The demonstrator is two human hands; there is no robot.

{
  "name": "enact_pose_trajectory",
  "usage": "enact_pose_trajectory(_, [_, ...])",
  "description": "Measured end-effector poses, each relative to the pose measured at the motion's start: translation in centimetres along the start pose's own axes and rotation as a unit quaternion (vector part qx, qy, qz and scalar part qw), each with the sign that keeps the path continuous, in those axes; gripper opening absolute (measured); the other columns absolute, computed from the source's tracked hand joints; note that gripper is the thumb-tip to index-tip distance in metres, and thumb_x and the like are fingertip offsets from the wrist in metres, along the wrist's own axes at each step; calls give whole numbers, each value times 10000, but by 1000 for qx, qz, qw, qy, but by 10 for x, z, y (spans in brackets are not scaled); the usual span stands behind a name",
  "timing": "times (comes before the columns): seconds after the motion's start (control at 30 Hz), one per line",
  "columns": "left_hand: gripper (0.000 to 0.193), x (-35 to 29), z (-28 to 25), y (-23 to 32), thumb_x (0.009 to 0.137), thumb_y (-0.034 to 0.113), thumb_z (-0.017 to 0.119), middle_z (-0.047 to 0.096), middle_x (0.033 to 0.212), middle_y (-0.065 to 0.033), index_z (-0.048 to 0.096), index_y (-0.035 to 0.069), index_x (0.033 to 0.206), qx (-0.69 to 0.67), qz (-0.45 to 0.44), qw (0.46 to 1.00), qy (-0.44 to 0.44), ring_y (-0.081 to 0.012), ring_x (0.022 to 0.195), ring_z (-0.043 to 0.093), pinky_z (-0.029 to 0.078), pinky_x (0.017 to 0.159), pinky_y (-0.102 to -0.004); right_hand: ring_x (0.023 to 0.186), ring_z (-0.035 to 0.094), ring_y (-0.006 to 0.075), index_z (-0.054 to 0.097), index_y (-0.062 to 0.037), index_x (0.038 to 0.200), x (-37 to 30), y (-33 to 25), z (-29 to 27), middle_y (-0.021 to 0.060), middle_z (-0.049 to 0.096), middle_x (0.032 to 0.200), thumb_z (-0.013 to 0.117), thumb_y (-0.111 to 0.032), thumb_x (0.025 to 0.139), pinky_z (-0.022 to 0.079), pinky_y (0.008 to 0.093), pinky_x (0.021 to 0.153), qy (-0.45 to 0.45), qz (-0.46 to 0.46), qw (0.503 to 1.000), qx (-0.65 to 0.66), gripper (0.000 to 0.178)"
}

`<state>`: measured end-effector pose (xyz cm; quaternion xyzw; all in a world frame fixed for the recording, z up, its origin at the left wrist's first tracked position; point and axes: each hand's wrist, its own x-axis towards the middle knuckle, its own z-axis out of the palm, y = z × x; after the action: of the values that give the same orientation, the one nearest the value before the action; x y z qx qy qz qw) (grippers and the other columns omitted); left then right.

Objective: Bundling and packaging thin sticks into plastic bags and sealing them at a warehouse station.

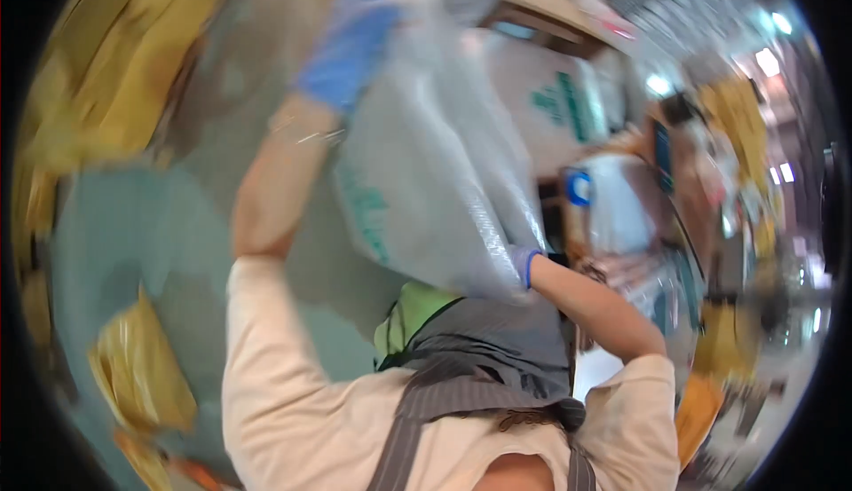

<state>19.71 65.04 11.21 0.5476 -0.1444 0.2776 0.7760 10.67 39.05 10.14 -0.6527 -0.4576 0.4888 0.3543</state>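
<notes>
A large, whitish translucent plastic bag (426, 163) with green print hangs in front of my body. Its folds run down to my right hand (524, 266), which wears a bluish glove and is closed on the bag's near right edge; the fingers are mostly hidden by the plastic. My left arm reaches far forward. On it, my left hand (353, 43) in a blue glove is beside the upper left part of the bag, its fingers smeared by motion.
Another whitish bag with green print (555, 101) lies beyond, near a cardboard box (568, 16). Yellow sacks (146, 56) line the far left, and a crumpled yellow bag (142, 367) is on the green floor (133, 234). Blurred goods crowd the right side.
</notes>
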Motion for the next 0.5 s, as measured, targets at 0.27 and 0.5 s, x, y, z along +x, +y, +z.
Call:
enact_pose_trajectory(0.27, [327,-89,87,42,806,95,536,484,1177,-155,509,-20,1110,354,124,926,-34,-230,1044,481,385,886,-313,878,574,242,523,-1,1073,-218,16,-113,182,586,976,698,-288,722,462,339,774,689,193,698,-22,486])
enact_pose_trajectory(0.5, [246,-186,310,41,758,168,598,610,966,-154,597,25,958,107,-67,936,-329,-280,899,598,465,786,-362,849,630,267,678,-54,846,-347,93,-182,140,654,863,699,-506,511,495,343,753,608,524,564,-193,563])
